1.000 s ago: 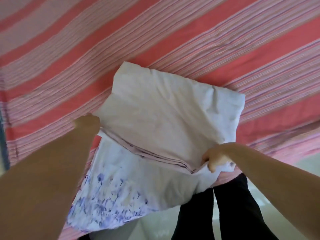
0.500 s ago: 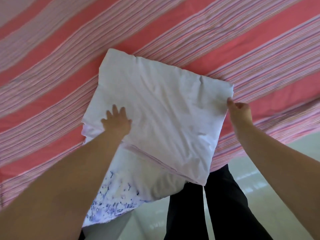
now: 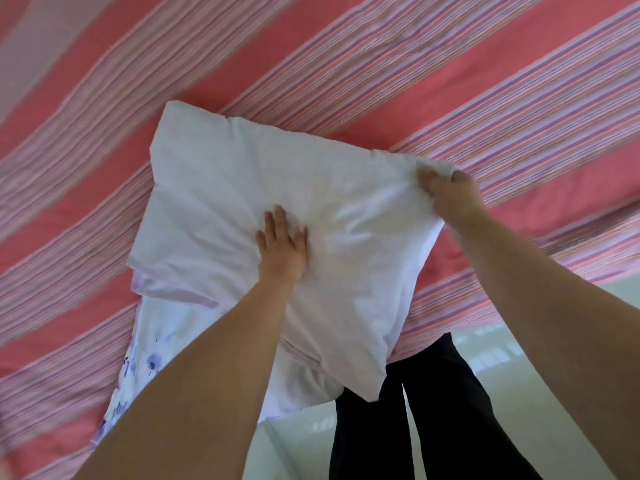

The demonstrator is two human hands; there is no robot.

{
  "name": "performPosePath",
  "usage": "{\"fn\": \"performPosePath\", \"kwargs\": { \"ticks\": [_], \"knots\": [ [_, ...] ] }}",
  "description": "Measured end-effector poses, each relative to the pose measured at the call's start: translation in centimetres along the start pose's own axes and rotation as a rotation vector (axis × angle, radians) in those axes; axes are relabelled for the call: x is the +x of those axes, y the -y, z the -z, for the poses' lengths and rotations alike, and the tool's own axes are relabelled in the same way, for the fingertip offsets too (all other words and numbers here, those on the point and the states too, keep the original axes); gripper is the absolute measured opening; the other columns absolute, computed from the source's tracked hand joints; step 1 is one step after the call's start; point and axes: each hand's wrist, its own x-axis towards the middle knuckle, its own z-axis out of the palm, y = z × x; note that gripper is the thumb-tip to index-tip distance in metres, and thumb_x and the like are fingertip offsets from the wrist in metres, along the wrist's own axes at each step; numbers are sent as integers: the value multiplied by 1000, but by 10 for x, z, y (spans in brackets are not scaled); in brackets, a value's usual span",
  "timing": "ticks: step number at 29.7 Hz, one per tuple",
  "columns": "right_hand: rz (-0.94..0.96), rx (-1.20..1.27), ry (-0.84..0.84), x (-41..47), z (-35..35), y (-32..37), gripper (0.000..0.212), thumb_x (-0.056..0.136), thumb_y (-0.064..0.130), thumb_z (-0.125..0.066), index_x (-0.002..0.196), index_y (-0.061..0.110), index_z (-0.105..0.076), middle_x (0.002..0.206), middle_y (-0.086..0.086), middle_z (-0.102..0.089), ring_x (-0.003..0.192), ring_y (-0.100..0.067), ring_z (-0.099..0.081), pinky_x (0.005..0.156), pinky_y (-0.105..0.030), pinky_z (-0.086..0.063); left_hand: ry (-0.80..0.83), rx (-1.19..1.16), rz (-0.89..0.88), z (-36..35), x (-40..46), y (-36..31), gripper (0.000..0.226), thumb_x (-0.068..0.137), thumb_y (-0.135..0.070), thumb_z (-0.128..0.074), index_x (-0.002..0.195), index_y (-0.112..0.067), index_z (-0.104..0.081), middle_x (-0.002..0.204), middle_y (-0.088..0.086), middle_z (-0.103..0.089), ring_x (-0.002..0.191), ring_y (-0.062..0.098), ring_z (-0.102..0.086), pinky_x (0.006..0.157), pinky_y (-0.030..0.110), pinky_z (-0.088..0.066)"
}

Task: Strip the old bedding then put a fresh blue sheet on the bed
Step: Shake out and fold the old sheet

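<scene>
Pressing pillow (image 3: 214, 209) half inside floral pillowcase (image 3: 156, 358).

Matt creased white cloth pillow (image 3: 242, 188), striped woven sheet (image 3: 381, 64).

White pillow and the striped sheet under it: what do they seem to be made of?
White pillow: soft woven fabric, probably cotton, matte; it creases and dents under the left hand and bunches where the right hand grips its corner. Striped sheet: thin woven cloth, matte, lying flat; fibre uncertain.
</scene>
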Motion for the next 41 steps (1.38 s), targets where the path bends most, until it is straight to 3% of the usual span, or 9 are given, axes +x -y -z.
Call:
{"fn": "performPosePath", "kwargs": {
  "ticks": [4,11,16,19,27,30,34,37,41],
  "knots": [
    [-140,144,-191,21,41,-27,27,102,27,-40,93,19,-64,83,1,-72,60,-8,-66,53,-24,-56,-17,20,-25,4,3,7,63,101,-36,-38,152,-11,-12,160,8,-7,148,25,-5,120,37,-3],
    [-74,-156,-165,-19,2,-46,51,84,50,-63,115,13,-44,107,-1,-53,92,-19,-55,76,-32,-45,-170,-176,93,1,1,12,60,94,-36,-55,143,-7,-37,152,13,-31,140,27,-27,116,35,-23],
    [-175,-162,-212,-66,-29,-73,64,84,43,-66,127,6,-35,107,-3,-43,92,-22,-47,74,-31,-35,-287,-257,765,10,-20,49,83,85,-41,-65,149,-15,-19,156,6,-14,141,29,-20,113,47,-25],
    [-172,-164,-223,-98,-38,-98,63,83,44,-67,126,8,-38,102,2,-46,90,-19,-47,75,-29,-35,-282,-478,1059,22,-24,89,88,79,-43,-69,143,-5,-21,144,14,-30,129,34,-38,105,43,-36],
    [-291,-182,-187,-162,-56,-194,56,82,38,-70,122,2,-55,105,-12,-61,91,-27,-56,77,-31,-44,-245,-1188,818,53,-22,165,61,76,-60,-69,110,-10,-58,97,3,-66,82,22,-65,76,34,-54],
    [-323,171,-152,-187,-63,-203,34,87,23,-67,114,4,-57,87,-7,-61,69,-19,-58,51,-22,-52,-135,-1396,586,77,-17,180,46,81,-47,-70,111,-13,-64,114,9,-68,95,23,-69,81,37,-56],
    [-48,449,-186,-205,-41,-202,22,82,27,-69,99,15,-62,75,7,-70,61,-7,-66,54,-21,-54,-471,-1326,271,112,-50,191,29,89,-21,-66,113,-9,-55,110,8,-66,93,19,-68,78,32,-58],
    [-107,182,-340,-212,-31,-231,7,88,19,-66,91,14,-61,74,-4,-60,53,-8,-58,45,-19,-50,-399,-1228,482,96,-90,226,18,90,-22,-64,105,-15,-57,100,2,-65,78,13,-65,67,28,-54],
    [-404,141,-188,-208,-41,-266,18,89,24,-64,102,15,-54,80,-2,-54,69,-14,-54,60,-27,-50,-109,-1334,663,86,-86,265,29,87,-45,-63,88,-17,-58,63,-6,-56,47,7,-47,50,19,-42]
  ]
}}
